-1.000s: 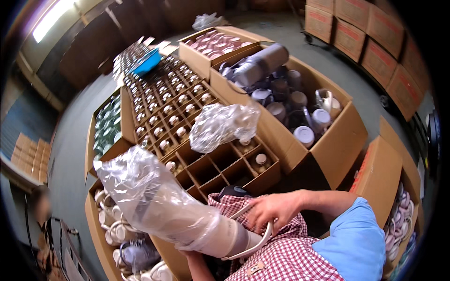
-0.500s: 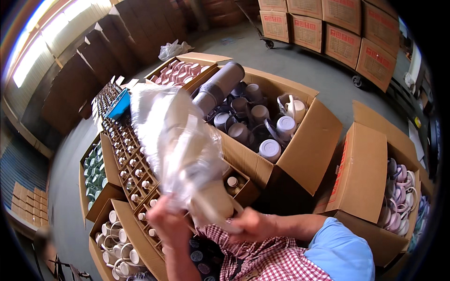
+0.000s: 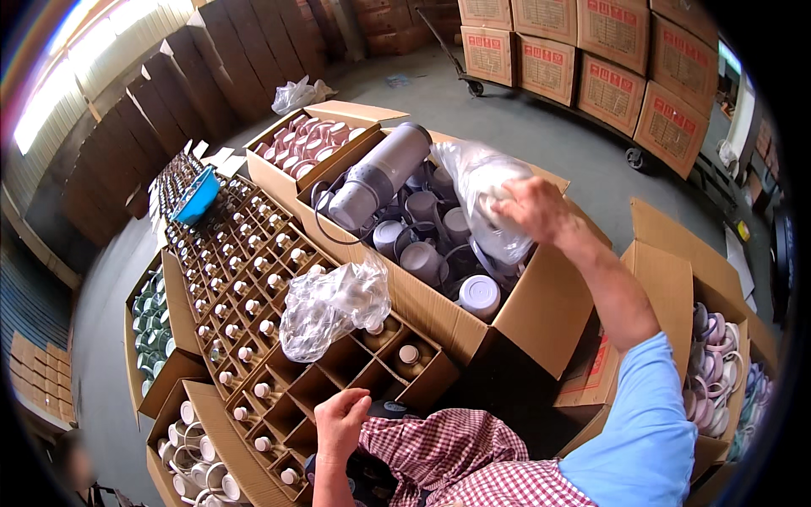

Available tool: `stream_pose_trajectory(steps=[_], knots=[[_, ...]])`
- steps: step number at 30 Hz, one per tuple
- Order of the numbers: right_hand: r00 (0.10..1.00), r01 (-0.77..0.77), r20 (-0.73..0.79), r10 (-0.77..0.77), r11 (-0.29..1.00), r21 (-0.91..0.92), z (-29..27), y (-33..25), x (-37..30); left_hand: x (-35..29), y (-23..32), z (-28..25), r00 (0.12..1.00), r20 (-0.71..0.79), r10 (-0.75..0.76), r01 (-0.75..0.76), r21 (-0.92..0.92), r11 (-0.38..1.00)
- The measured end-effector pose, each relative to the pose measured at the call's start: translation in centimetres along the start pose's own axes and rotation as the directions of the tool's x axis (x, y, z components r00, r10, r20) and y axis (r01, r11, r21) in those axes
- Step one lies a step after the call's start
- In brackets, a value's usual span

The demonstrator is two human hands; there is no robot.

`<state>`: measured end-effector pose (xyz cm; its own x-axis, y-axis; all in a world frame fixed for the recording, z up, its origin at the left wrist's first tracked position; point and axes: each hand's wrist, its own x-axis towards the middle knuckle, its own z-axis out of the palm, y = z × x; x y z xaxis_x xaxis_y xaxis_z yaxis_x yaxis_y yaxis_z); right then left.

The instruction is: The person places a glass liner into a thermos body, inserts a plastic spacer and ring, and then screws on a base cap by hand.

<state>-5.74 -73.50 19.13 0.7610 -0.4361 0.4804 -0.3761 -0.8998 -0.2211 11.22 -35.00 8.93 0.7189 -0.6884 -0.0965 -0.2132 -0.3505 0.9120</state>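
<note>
My right hand (image 3: 534,209) grips a clear plastic bag (image 3: 481,190) at the right side of a large open carton (image 3: 439,317). Something pale is inside the bag, too blurred to name. Lavender lids with handles (image 3: 479,296) fill that carton, and a tall stack of nested lavender cylinders (image 3: 382,176) lies across them. Low in front of my body, my left hand (image 3: 340,416) is curled closed, with nothing visible in it. Just beyond it, a crumpled clear plastic bag (image 3: 332,311) rests on the cardboard dividers of a bottle carton (image 3: 325,389).
White-capped bottles (image 3: 262,390) stand in divided cartons running far left, a blue basin (image 3: 196,196) on top. Open cartons hold pink lids (image 3: 308,144), green lids (image 3: 150,317), cream lids (image 3: 203,456) and lilac lids (image 3: 716,363). A cart of stacked boxes (image 3: 612,89) stands far right.
My right hand has swung right and away from me to the large carton. The cream lid piece has left it. My left hand has let go of the bag, now lying on the dividers.
</note>
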Motion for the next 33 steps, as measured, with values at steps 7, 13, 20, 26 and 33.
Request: stream_pose_trajectory(steps=[7,13,20,26,33], knots=[[0.981,-0.067,0.151,0.120,0.945,-0.319,7.9,7.1,5.8,0.8,-3.8,0.2,0.991,0.060,-0.124,0.124,-0.006,0.992],[0.944,-0.330,-0.061,0.326,0.907,-0.261,15.8,7.6,3.0,-0.2,-6.4,-1.5,0.964,0.022,-0.265,0.265,-0.153,0.952],[0.685,-0.692,0.293,0.666,0.722,-0.023,23.5,9.8,-4.7,-0.4,-7.2,-1.6,0.972,0.022,-0.232,0.233,-0.080,0.969],[0.845,-0.450,-0.187,0.501,0.855,0.259,7.3,3.9,-0.4,-0.5,-6.7,-2.6,0.969,0.084,-0.232,0.247,-0.308,0.919],[0.841,0.378,-0.429,-0.328,0.925,0.032,-9.1,-14.8,-4.2,4.1,-0.9,2.6,0.924,0.369,-0.103,0.296,-0.519,0.802]])
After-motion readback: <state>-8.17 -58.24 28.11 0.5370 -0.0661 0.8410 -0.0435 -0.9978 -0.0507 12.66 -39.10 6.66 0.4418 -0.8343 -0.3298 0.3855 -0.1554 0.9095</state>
